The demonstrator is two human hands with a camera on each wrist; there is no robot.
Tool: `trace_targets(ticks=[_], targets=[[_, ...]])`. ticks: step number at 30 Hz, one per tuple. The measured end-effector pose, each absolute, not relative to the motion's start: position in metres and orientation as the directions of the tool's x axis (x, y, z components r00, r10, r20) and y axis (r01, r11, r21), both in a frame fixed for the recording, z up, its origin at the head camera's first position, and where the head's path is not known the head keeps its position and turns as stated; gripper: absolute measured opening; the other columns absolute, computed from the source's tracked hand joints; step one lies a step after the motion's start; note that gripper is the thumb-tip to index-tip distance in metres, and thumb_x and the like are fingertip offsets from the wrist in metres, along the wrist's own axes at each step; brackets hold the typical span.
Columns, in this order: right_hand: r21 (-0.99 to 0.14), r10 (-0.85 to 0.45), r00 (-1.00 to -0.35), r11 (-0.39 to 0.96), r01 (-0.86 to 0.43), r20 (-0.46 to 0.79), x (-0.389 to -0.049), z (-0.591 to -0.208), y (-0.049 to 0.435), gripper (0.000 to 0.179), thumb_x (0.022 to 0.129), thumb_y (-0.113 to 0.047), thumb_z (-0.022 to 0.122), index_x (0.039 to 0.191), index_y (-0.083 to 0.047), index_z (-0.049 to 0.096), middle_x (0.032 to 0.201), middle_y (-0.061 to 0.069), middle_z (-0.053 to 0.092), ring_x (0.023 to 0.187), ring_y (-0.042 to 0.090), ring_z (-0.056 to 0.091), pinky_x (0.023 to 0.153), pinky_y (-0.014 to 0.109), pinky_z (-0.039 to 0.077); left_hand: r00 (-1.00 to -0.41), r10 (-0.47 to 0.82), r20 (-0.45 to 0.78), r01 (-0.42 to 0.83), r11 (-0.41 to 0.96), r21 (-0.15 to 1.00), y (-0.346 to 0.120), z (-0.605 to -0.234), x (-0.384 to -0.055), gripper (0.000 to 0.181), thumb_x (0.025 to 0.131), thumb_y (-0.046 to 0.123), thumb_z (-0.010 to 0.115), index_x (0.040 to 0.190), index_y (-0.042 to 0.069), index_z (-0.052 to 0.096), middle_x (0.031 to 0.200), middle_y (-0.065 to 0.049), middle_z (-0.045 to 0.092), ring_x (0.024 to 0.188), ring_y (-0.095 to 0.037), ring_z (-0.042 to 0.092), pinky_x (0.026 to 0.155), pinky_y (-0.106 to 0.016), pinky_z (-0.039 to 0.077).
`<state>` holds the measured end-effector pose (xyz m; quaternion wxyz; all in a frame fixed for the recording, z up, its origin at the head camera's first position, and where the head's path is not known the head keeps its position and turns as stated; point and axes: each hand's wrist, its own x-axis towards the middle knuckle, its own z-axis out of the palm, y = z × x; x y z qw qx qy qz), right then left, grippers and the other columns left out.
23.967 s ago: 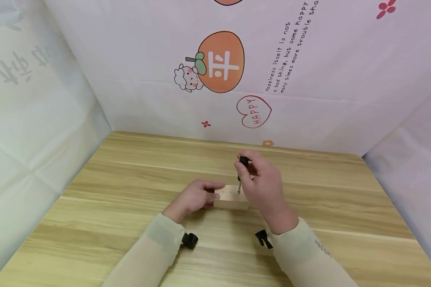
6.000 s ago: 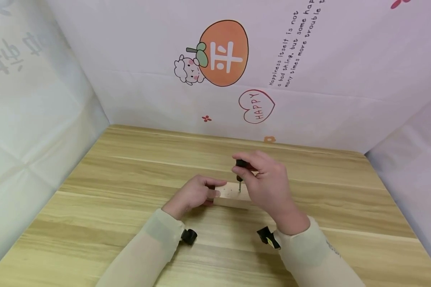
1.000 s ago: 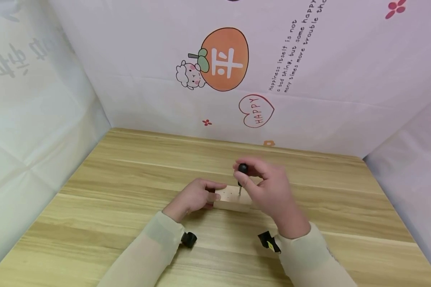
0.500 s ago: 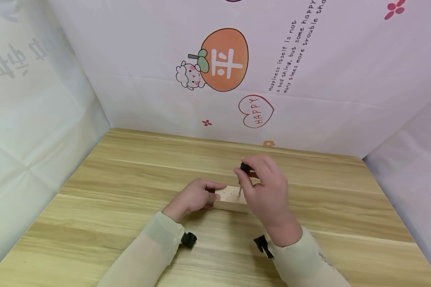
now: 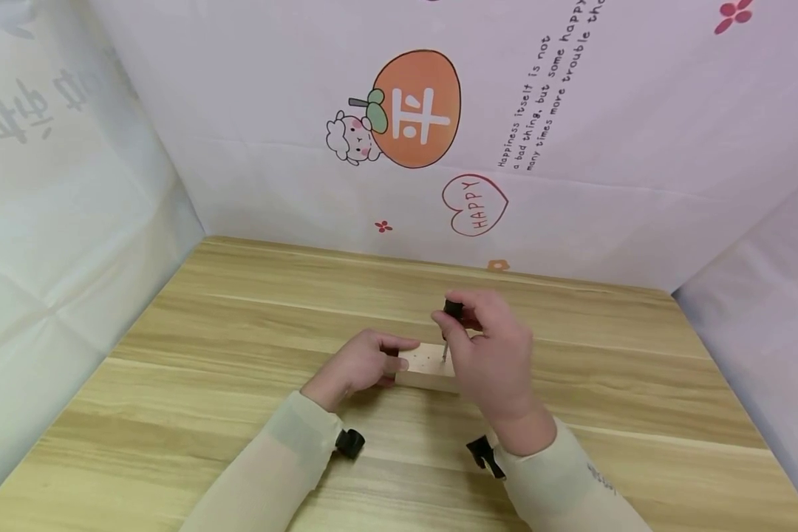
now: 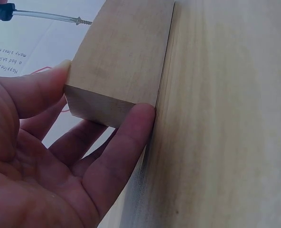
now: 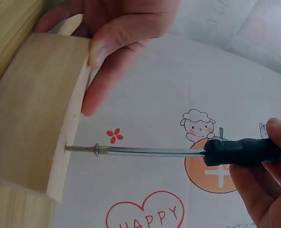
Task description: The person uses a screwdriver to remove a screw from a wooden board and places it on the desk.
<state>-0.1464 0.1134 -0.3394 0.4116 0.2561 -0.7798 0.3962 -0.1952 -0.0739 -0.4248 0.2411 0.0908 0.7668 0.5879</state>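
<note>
A pale wooden block (image 5: 428, 378) lies on the table, with several small holes in its top face. My left hand (image 5: 359, 363) grips its left end, thumb on the upper edge and fingers round the end, as the left wrist view shows. In the right wrist view, a screw (image 7: 81, 149) stands partly sunk in the block, much of its thread exposed. The screwdriver (image 7: 152, 152) meets the screw's head, its shaft roughly in line with it. My right hand (image 5: 499, 362) holds the dark handle between thumb and fingers, hiding the block's right end in the head view.
The wood-grain table (image 5: 253, 318) reaches back to a white printed cloth (image 5: 273, 185), with cloth walls at both sides. Black wrist mounts sit at the left cuff (image 5: 349, 444) and right cuff (image 5: 485, 457).
Within the last second my right wrist has swung left and the screwdriver handle has turned and tilted slightly. My left hand and the block stay put. In older frames the screwdriver stands at the same spot.
</note>
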Motion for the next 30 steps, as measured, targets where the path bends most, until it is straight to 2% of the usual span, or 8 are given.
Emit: trace_targets(ticks=[5, 13, 15, 18, 20, 22, 26, 30], targets=[[-0.553, -0.093, -0.643, 0.427, -0.715, 0.76, -0.149, -0.334, 0.119, 0.025, 0.077, 0.009, 0.082, 0.097, 0.0, 0.072, 0.09, 0.008, 0.069, 0.074, 0.018, 0.069, 0.068, 0.021, 0.056, -0.867, 0.417, -0.273, -0.153, 0.298, 0.942, -0.073, -0.424, -0.196, 0.035, 0.095, 0.009, 0.069, 0.127, 0.023, 0.071, 0.124, 0.0, 0.06, 0.102, -0.02, 0.059, 0.076, -0.037, 0.057], [-0.741, -0.241, -0.758, 0.175, -0.649, 0.607, -0.161, -0.333, 0.143, 0.031, 0.081, 0.018, 0.073, 0.107, 0.001, 0.072, 0.098, 0.015, 0.072, 0.087, 0.017, 0.07, 0.073, 0.03, 0.058, -0.862, 0.425, -0.275, -0.148, 0.309, 0.94, -0.074, -0.423, -0.196, 0.035, 0.096, 0.008, 0.068, 0.128, 0.022, 0.071, 0.123, -0.001, 0.062, 0.101, -0.021, 0.059, 0.075, -0.037, 0.057], [-0.694, -0.248, -0.725, 0.214, -0.687, 0.642, -0.162, -0.333, 0.143, 0.03, 0.082, 0.017, 0.073, 0.108, 0.002, 0.071, 0.099, 0.013, 0.072, 0.086, 0.019, 0.07, 0.074, 0.03, 0.058, -0.861, 0.427, -0.276, -0.147, 0.311, 0.939, -0.074, -0.422, -0.195, 0.035, 0.096, 0.009, 0.068, 0.129, 0.022, 0.07, 0.123, -0.001, 0.062, 0.101, -0.021, 0.059, 0.075, -0.037, 0.057], [-0.54, -0.229, -0.63, 0.353, -0.764, 0.742, -0.161, -0.334, 0.136, 0.032, 0.078, 0.011, 0.08, 0.108, 0.003, 0.07, 0.098, 0.011, 0.071, 0.082, 0.02, 0.07, 0.074, 0.027, 0.057, -0.86, 0.429, -0.276, -0.144, 0.314, 0.938, -0.073, -0.422, -0.195, 0.036, 0.096, 0.01, 0.068, 0.129, 0.022, 0.07, 0.123, -0.001, 0.062, 0.101, -0.021, 0.059, 0.075, -0.037, 0.057], [-0.429, -0.21, -0.561, 0.453, -0.782, 0.801, -0.159, -0.335, 0.13, 0.034, 0.075, 0.006, 0.084, 0.106, 0.003, 0.07, 0.098, 0.011, 0.069, 0.08, 0.02, 0.069, 0.073, 0.024, 0.057, -0.86, 0.43, -0.274, -0.142, 0.315, 0.938, -0.073, -0.422, -0.195, 0.036, 0.096, 0.01, 0.069, 0.129, 0.023, 0.07, 0.121, -0.001, 0.062, 0.1, -0.021, 0.059, 0.075, -0.037, 0.057], [-0.386, -0.178, -0.533, 0.509, -0.769, 0.827, -0.158, -0.335, 0.125, 0.035, 0.073, 0.003, 0.087, 0.103, 0.003, 0.07, 0.097, 0.011, 0.066, 0.079, 0.019, 0.068, 0.071, 0.021, 0.056, -0.861, 0.43, -0.272, -0.14, 0.314, 0.939, -0.074, -0.421, -0.195, 0.036, 0.096, 0.01, 0.068, 0.129, 0.022, 0.07, 0.12, -0.001, 0.062, 0.1, -0.022, 0.059, 0.075, -0.037, 0.057], [-0.443, -0.113, -0.555, 0.482, -0.756, 0.824, -0.156, -0.335, 0.121, 0.029, 0.074, 0.006, 0.085, 0.098, 0.001, 0.071, 0.092, 0.01, 0.063, 0.078, 0.018, 0.065, 0.071, 0.02, 0.055, -0.862, 0.429, -0.271, -0.141, 0.311, 0.94, -0.074, -0.421, -0.195, 0.035, 0.096, 0.01, 0.068, 0.129, 0.022, 0.07, 0.116, -0.001, 0.062, 0.098, -0.022, 0.059, 0.075, -0.037, 0.057], [-0.557, -0.093, -0.63, 0.38, -0.739, 0.771, -0.155, -0.333, 0.122, 0.027, 0.074, 0.011, 0.083, 0.098, 0.0, 0.075, 0.088, 0.007, 0.066, 0.077, 0.017, 0.066, 0.071, 0.023, 0.056, -0.862, 0.427, -0.273, -0.142, 0.313, 0.939, -0.074, -0.422, -0.196, 0.035, 0.096, 0.009, 0.068, 0.129, 0.021, 0.07, 0.118, -0.001, 0.062, 0.099, -0.021, 0.059, 0.074, -0.037, 0.057]])
